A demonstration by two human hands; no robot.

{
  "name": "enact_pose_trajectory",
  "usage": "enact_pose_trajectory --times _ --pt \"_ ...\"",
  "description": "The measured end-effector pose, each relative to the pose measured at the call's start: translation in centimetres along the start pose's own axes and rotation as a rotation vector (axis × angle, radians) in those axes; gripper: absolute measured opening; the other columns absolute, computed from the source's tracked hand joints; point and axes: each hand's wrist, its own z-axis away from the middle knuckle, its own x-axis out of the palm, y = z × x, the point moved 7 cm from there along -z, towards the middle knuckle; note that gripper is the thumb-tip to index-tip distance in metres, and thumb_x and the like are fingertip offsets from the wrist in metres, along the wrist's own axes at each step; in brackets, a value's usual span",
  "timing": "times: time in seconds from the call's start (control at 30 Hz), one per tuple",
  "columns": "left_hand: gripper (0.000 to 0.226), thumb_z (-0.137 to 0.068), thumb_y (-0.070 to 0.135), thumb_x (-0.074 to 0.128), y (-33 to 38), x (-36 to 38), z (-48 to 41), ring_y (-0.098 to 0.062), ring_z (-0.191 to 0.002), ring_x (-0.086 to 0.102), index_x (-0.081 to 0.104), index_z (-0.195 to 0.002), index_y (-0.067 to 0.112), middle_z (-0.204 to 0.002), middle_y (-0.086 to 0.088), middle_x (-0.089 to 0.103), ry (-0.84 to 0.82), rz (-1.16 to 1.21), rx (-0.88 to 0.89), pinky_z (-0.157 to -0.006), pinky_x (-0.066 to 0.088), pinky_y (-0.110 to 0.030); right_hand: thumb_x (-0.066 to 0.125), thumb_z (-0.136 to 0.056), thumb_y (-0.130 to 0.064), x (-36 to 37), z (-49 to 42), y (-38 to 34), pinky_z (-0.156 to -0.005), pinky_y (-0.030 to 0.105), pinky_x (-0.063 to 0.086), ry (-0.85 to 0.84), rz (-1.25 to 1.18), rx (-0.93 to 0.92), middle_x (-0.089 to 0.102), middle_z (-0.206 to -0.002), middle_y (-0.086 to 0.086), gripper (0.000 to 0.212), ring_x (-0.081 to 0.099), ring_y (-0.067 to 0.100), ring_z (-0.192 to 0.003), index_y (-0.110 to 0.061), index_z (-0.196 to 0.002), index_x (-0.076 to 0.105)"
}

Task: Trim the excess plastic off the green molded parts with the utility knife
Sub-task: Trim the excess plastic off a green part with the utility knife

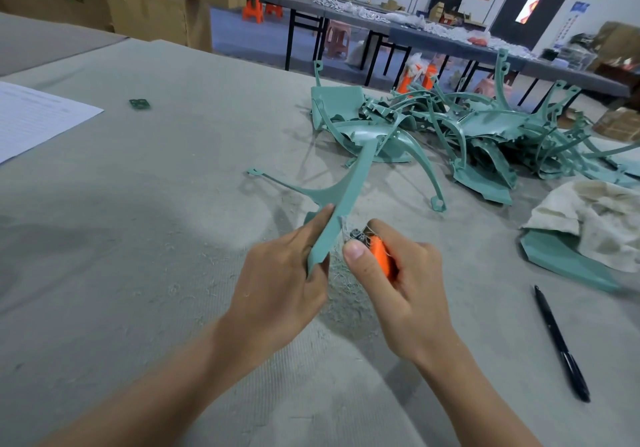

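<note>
The green part [332, 224] is being held over the middle of the table [173, 186], in front of the person. Its lower end is being pinched by the left hand [280, 283], with the fingers [318, 221] clamped along its flat side. Its long strip is being pointed up and away, toward the far right corner of the table. A thin arm is being stuck out to the left and another to the right.

The utility knife [379, 256] is being gripped by the right hand [405, 283], with the fingers curled tight round the orange handle. The dark blade end is being held against the right edge of the strip, just above the left hand. So the edge to be trimmed is being kept just left of the knife, and the right hand is the nearer one to it. A cut along that edge is probably being made, and the left fingers are being kept very close to the blade.

Pale shavings [343, 283] are being piled up under the hands. A heap of green parts [467, 127] is being kept near the far edge. A cloth [595, 218] and a pen [561, 342] are being left by the right edge, and a paper sheet [38, 117] by the left edge. Nothing is being put in the knife's way.
</note>
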Motion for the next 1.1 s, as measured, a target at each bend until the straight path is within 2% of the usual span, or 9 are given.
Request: enact_pose_trajectory --times 0.1,0.17,0.3,0.47,0.63,0.7,0.9,0.97,1.1 --pt "0.032 -0.082 0.016 0.050 0.4 0.0 0.1 -0.001 -0.054 0.038 0.067 -0.104 0.000 -0.060 0.020 0.030 -0.010 -0.022 0.015 -0.052 0.027 0.002 0.047 -0.096 -0.052 -0.4 -0.3 0.4 -0.046 0.019 0.024 0.045 -0.025 0.011 0.030 -0.050 -0.009 0.043 0.029 0.006 -0.042 -0.029 -0.063 0.033" --pt "0.044 -0.081 0.019 0.046 0.7 0.2 0.3 -0.002 -0.058 0.034 0.066 -0.116 0.003 -0.062 0.013 0.035 -0.027 -0.016 0.029 -0.053 0.026 0.001 0.046 -0.097 -0.055 -1.1 -0.6 0.8 -0.045 0.020 0.023 0.091 -0.045 0.026 0.031 -0.051 -0.003 0.045 0.028 0.005 -0.043 -0.028 -0.063 0.033" --pt "0.051 -0.072 0.004 0.061 0.9 0.6 0.5 -0.001 -0.057 0.033 0.063 -0.123 0.002 -0.071 0.000 0.049 -0.067 0.020 0.072 -0.051 0.024 0.002 0.046 -0.094 -0.064 -2.0 -0.8 1.7 -0.042 0.035 0.025 0.128 -0.100 0.083 0.031 -0.054 0.001 0.052 0.028 0.011 -0.046 -0.026 -0.061 0.033" --pt "0.057 -0.065 -0.006 0.065 1.3 1.2 0.7 0.002 -0.057 0.032 0.064 -0.121 -0.001 -0.071 0.013 0.045 -0.135 0.066 0.181 -0.052 0.026 0.001 0.051 -0.090 -0.058 -3.5 -1.1 3.4 -0.048 0.036 0.021 0.184 -0.182 0.190 0.027 -0.056 -0.001 0.055 0.025 0.026 -0.051 -0.014 -0.062 0.032" --pt "0.056 -0.067 -0.005 0.064 1.4 1.3 0.6 0.000 -0.057 0.031 0.062 -0.123 0.002 -0.085 0.005 0.046 -0.172 0.053 0.214 -0.050 0.027 -0.005 0.050 -0.089 -0.055 -4.0 -1.1 3.4 -0.052 0.034 0.023 0.191 -0.219 0.210 0.029 -0.057 0.006 0.059 0.031 0.031 -0.053 -0.004 -0.064 0.035" --pt "0.055 -0.069 -0.004 0.065 1.6 1.2 0.6 -0.001 -0.055 0.031 0.063 -0.123 0.003 -0.069 0.012 0.038 -0.169 0.063 0.213 -0.048 0.027 -0.006 0.050 -0.089 -0.054 -3.9 -1.2 3.2 -0.051 0.032 0.023 0.202 -0.228 0.208 0.029 -0.058 0.010 0.060 0.031 0.029 -0.053 -0.001 -0.064 0.034" --pt "0.049 -0.074 -0.003 0.066 1.8 1.1 0.8 -0.005 -0.048 0.034 0.063 -0.123 0.004 -0.064 0.025 0.034 -0.166 0.143 0.216 -0.041 0.032 -0.012 0.050 -0.089 -0.055 -3.8 -1.1 2.8 -0.049 0.042 0.023 0.261 -0.205 0.230 0.028 -0.058 0.013 0.059 0.027 0.035 -0.054 -0.005 -0.062 0.033" --pt "0.048 -0.074 -0.005 0.066 1.8 1.3 0.9 0.000 -0.052 0.033 0.063 -0.122 0.001 -0.064 0.022 0.038 -0.178 0.166 0.236 -0.047 0.029 -0.005 0.050 -0.089 -0.054 -4.3 -1.2 2.9 -0.048 0.035 0.026 0.301 -0.225 0.233 0.031 -0.055 0.006 0.055 0.029 0.025 -0.051 -0.009 -0.060 0.037" --pt "0.060 -0.066 -0.016 0.071 1.9 1.7 1.3 0.006 -0.061 0.035 0.059 -0.124 -0.005 -0.092 -0.001 0.058 -0.160 0.159 0.298 -0.049 0.036 -0.005 0.049 -0.089 -0.053 -5.7 -1.3 4.0 -0.048 0.023 0.026 0.358 -0.268 0.266 0.031 -0.062 0.018 0.065 0.033 0.013 -0.052 0.007 -0.068 0.037"
